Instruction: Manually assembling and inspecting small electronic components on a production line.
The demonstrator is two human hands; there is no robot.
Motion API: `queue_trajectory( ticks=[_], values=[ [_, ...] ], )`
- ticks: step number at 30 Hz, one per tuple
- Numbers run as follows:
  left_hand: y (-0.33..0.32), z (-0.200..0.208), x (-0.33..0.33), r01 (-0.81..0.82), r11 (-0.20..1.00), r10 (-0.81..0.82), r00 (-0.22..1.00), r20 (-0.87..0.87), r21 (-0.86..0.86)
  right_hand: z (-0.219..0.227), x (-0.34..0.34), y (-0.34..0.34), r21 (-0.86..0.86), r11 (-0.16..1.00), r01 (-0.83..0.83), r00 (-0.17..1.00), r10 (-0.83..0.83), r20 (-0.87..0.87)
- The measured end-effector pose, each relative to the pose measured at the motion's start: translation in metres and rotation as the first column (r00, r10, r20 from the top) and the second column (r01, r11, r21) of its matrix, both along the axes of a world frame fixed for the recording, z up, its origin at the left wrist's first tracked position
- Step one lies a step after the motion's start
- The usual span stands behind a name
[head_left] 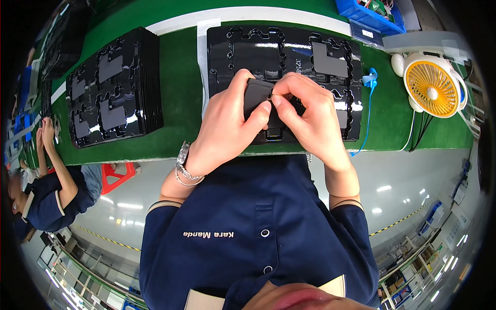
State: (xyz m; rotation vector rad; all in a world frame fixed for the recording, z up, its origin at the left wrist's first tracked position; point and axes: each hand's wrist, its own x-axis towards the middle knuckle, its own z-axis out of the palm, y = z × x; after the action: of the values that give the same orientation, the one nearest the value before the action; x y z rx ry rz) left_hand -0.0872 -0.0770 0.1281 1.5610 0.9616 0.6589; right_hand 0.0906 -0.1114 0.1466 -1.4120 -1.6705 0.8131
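My left hand (219, 124) is closed around a flat dark grey piece (252, 98), with fingers behind it and the thumb across its front. At the piece's right edge, the thumb and index finger of my right hand (315, 111) pinch together. A tiny brownish bit shows between those fingertips, too small to name. Both hands are just above a glossy black moulded tray (219, 49). One of the tray's pockets, at the upper right, holds a grey L-shaped flat piece (329, 61); my hands hide the tray's middle.
A stack of similar black trays (150, 82) with grey L-shaped pieces stands left on the green bench mat (178, 93). To the right are a blue coiled cord (370, 80) and a white-and-orange fan (433, 90). A blue bin (385, 20) sits far right. Another person (57, 194) works at left.
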Motion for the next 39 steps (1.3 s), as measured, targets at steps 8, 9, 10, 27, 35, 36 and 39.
queue_trajectory(
  ticks=[8,9,10,27,35,36,39],
  values=[
    [-0.001,0.002,0.004,-0.011,1.0,0.012,0.999,0.051,-0.011,-0.001,0.0,-0.002,-0.14,0.99,0.032,0.986,-0.055,-0.16],
    [0.0,0.004,0.004,-0.029,0.999,0.031,0.998,0.055,-0.037,0.0,0.0,-0.002,-0.189,0.982,0.031,0.972,-0.074,-0.223],
    [0.0,0.005,0.003,-0.032,0.999,0.034,0.998,0.061,-0.042,-0.002,0.001,-0.002,-0.188,0.982,0.023,0.968,-0.069,-0.243],
    [0.0,0.007,0.002,-0.023,0.998,0.028,0.995,0.092,-0.064,-0.002,0.005,-0.002,-0.219,0.976,-0.006,0.935,-0.072,-0.346],
    [-0.003,0.013,0.004,-0.03,0.986,0.058,0.983,0.173,-0.161,-0.008,0.004,-0.003,-0.227,0.968,-0.111,0.771,-0.06,-0.634],
    [-0.004,0.012,0.004,-0.034,0.985,0.066,0.98,0.189,-0.17,-0.009,0.004,-0.002,-0.221,0.968,-0.123,0.751,-0.055,-0.658],
    [-0.002,0.015,0.001,-0.01,0.997,0.013,0.999,0.035,-0.07,-0.011,0.003,0.0,-0.2,0.974,-0.108,0.729,-0.059,-0.682]
  ],
)
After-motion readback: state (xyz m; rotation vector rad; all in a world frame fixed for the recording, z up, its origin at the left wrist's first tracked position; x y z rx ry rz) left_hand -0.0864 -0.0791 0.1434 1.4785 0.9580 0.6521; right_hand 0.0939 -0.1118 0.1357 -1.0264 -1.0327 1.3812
